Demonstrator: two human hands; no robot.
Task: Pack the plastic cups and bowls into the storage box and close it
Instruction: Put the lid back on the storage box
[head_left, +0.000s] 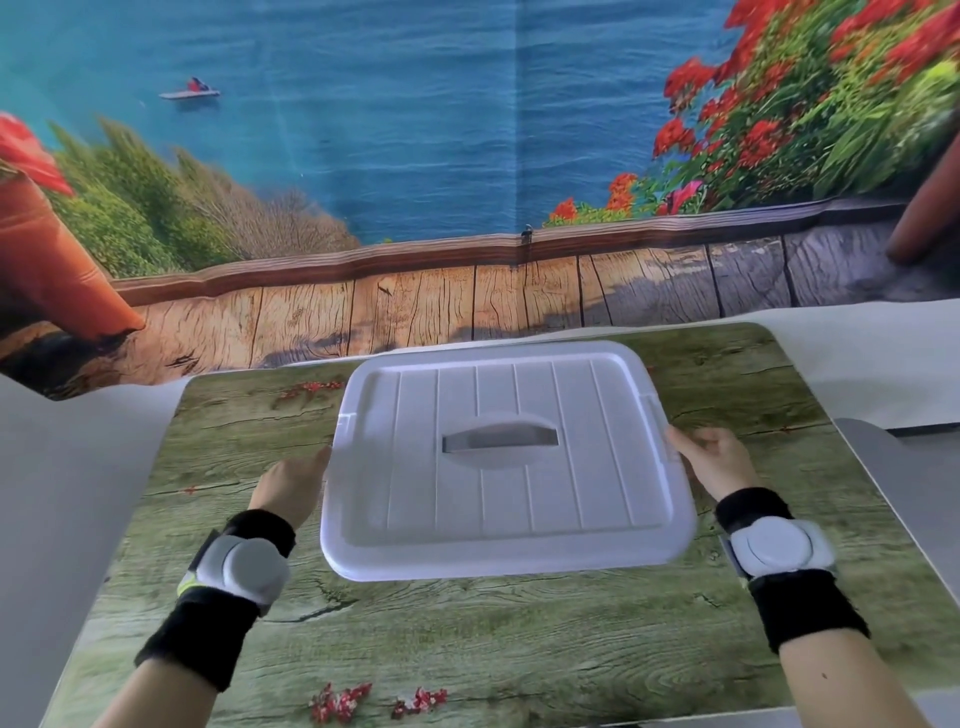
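A white plastic storage box lid (571, 499), ribbed and with a grey recessed handle (500, 440) in its middle, lies flat over the centre of the mat. It covers whatever is beneath it, so the box body, the cups and the bowls are hidden. My left hand (291, 486) grips the lid's left edge with its fingers tucked under the rim. My right hand (719, 462) grips the right edge near the side latch tab. Both wrists wear black bands with white round devices.
A green wood-print mat (467, 639) covers a white table (78, 467). A grey flat panel (883, 467) lies at the mat's right edge. A printed backdrop of sea, flowers and a wooden railing (467, 280) hangs right behind the table.
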